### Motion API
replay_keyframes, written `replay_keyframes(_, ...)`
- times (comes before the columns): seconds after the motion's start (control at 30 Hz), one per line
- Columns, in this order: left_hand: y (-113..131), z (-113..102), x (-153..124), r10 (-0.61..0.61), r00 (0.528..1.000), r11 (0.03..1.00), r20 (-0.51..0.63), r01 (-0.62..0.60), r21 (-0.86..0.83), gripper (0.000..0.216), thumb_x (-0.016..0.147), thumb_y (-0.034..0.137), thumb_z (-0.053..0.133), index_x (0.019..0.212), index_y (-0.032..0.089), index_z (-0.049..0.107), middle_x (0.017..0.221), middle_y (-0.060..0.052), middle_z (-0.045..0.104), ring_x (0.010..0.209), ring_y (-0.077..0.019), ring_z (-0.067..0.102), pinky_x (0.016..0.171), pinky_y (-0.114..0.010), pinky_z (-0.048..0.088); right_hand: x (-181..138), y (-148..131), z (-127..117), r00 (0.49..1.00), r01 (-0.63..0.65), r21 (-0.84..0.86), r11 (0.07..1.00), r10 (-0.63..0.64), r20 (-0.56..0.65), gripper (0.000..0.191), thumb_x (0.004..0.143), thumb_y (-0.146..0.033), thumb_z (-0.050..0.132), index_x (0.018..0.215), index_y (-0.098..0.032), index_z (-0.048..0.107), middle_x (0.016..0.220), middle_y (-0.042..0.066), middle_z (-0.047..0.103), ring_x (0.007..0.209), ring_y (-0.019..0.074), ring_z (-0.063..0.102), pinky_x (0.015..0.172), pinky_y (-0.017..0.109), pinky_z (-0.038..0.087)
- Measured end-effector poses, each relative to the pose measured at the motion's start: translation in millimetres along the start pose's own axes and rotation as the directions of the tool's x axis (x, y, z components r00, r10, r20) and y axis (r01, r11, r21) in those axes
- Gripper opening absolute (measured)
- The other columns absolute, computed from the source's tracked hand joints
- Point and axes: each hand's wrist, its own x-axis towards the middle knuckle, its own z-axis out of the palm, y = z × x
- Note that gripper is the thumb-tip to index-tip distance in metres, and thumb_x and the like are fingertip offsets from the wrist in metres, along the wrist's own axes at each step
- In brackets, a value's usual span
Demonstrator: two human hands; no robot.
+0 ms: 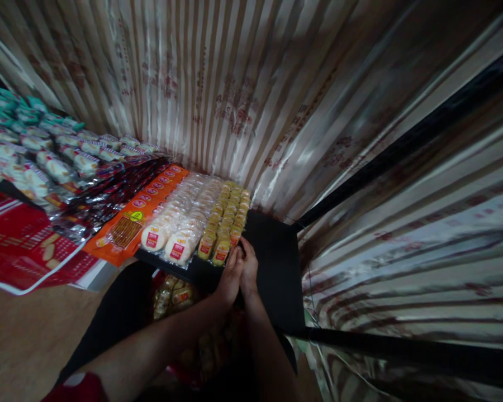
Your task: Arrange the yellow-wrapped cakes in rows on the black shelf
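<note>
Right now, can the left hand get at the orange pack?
Probably yes: the yellow packets and the white packets lie between the left hand and the orange pack, but the space above them looks free.

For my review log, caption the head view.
Left hand and right hand together at wrapped yellow snacks on a black table.

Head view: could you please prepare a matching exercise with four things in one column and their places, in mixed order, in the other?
Things
1. Orange package
2. White round packets
3. Yellowish packets
4. Red packaging

Places, as seen in the picture
A. Right beside the left hand and right hand
B. Reaching the left edge of the picture
C. Directly left of the white round packets
D. Between the orange package and the yellowish packets

Pairs: 1-C, 2-D, 3-A, 4-B
</note>
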Motion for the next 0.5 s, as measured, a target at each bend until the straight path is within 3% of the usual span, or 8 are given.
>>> replay_keyframes(0.1, 2, 1, -1, 0.004, 1.000, 1.000, -0.027, -0.003, 0.009, 0.043, 0.086, 0.022, 0.039, 0.127, 0.016, 0.049, 0.140, -0.006, 0.042, 0.135, -0.0197, 0.028, 0.115, -0.037, 0.016, -8, -6, -3, 0.998, 0.040, -0.046, 0.998, -0.043, -0.055, 0.040, 0.076, -0.032, 0.044, 0.109, -0.016, 0.061, 0.116, 0.010, 0.060, 0.107, 0.0195, 0.054, 0.097, 0.036, 0.040)
replay_keyframes(0.23, 2, -5, -15, 0.032, 0.999, 0.996, -0.023, -0.030, 0.088, 0.038, 0.086, 0.025, 0.040, 0.120, 0.016, 0.054, 0.137, -0.007, 0.046, 0.131, -0.0193, 0.035, 0.113, -0.035, 0.024, -32, -20, -9, 0.995, -0.003, -0.032, 0.999, -0.001, -0.099, 0.044, 0.075, -0.034, 0.047, 0.112, -0.013, 0.058, 0.114, 0.014, 0.059, 0.103, 0.0207, 0.056, 0.092, 0.035, 0.044)
replay_keyframes(0.37, -2, -23, -50, 0.162, 0.987, 0.947, 0.001, -0.156, 0.280, 0.031, 0.087, 0.025, 0.035, 0.103, 0.017, 0.060, 0.112, -0.007, 0.061, 0.109, -0.0163, 0.053, 0.101, -0.031, 0.038, -78, -29, -19, 0.990, -0.084, 0.039, 0.996, 0.088, -0.112, 0.040, 0.081, -0.035, 0.044, 0.113, -0.014, 0.055, 0.109, 0.012, 0.062, 0.094, 0.0181, 0.061, 0.084, 0.033, 0.048)
replay_keyframes(0.5, -22, -54, -92, 0.222, 0.966, 0.856, 0.129, -0.257, 0.449, 0.029, 0.085, 0.021, 0.033, 0.088, 0.018, 0.062, 0.094, -0.006, 0.064, 0.091, -0.0156, 0.057, 0.088, -0.029, 0.044, -138, -24, -29, 0.997, -0.032, -0.035, 0.999, 0.029, -0.066, 0.032, 0.085, -0.035, 0.042, 0.102, -0.017, 0.060, 0.100, 0.010, 0.066, 0.092, 0.0183, 0.062, 0.083, 0.033, 0.049)
